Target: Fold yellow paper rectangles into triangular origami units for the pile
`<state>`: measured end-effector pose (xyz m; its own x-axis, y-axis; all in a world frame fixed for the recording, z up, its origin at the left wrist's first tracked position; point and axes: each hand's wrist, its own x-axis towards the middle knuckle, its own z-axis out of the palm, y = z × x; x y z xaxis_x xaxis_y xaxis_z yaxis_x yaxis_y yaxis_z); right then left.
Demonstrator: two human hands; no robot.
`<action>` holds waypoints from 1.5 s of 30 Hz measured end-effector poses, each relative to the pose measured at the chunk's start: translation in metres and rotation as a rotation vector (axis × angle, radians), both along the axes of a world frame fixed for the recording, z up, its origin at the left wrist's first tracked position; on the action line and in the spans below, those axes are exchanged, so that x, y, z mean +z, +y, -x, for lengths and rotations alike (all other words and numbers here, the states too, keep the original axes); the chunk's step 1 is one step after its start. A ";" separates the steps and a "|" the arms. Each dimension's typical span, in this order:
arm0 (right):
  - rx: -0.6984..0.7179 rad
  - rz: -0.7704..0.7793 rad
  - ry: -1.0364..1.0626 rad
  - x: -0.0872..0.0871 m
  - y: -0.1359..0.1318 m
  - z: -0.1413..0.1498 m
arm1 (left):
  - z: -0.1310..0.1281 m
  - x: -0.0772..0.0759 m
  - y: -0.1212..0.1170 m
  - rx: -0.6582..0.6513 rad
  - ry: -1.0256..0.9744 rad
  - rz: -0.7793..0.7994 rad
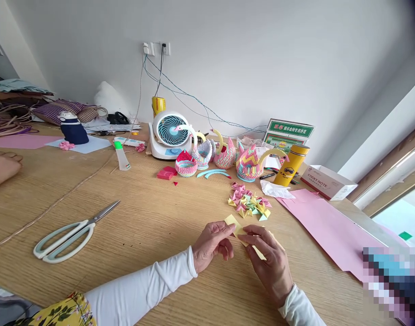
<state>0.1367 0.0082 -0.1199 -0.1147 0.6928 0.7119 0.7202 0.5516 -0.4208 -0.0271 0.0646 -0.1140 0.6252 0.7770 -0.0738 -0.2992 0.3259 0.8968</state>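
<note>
A small piece of yellow paper [232,221] is pinched between both hands above the wooden table [153,280]. My left hand [212,244] grips its left end between thumb and fingers. My right hand [270,262] closes on the other end, and its fingers hide part of the paper. More pale yellow paper shows under the right fingers; whether it is the same piece I cannot tell. Just beyond my hands lies a pile of folded paper pieces [250,203] in pink, yellow and green.
Scissors [66,240] lie at the left, near a glue bottle [122,156]. Paper swans [250,165], a fan [171,131] and a yellow flask [291,165] stand at the back. Pink sheets [330,226] cover the right side. Another person's bare limb [3,167] rests at the left edge.
</note>
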 end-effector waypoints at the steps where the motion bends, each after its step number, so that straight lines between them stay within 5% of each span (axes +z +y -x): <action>1: 0.016 -0.014 -0.006 -0.001 0.001 0.000 | 0.000 -0.001 0.000 0.031 0.026 -0.010; 8: 0.027 0.080 0.083 0.005 0.001 0.001 | -0.002 -0.002 0.001 0.101 0.130 -0.140; 20: 0.015 0.598 0.576 0.002 0.003 0.003 | -0.001 0.001 -0.001 0.064 0.201 -0.245; 34: 0.097 0.622 0.850 0.001 0.006 0.006 | -0.001 -0.003 -0.001 0.006 0.149 -0.279; 45: 0.115 0.719 0.808 0.005 0.004 0.011 | -0.002 0.001 -0.002 0.046 0.029 -0.137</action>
<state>0.1260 0.0125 -0.1153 0.1147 0.9927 0.0382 0.0451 0.0332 -0.9984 -0.0249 0.0630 -0.1127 0.5882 0.8085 0.0169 -0.2839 0.1868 0.9405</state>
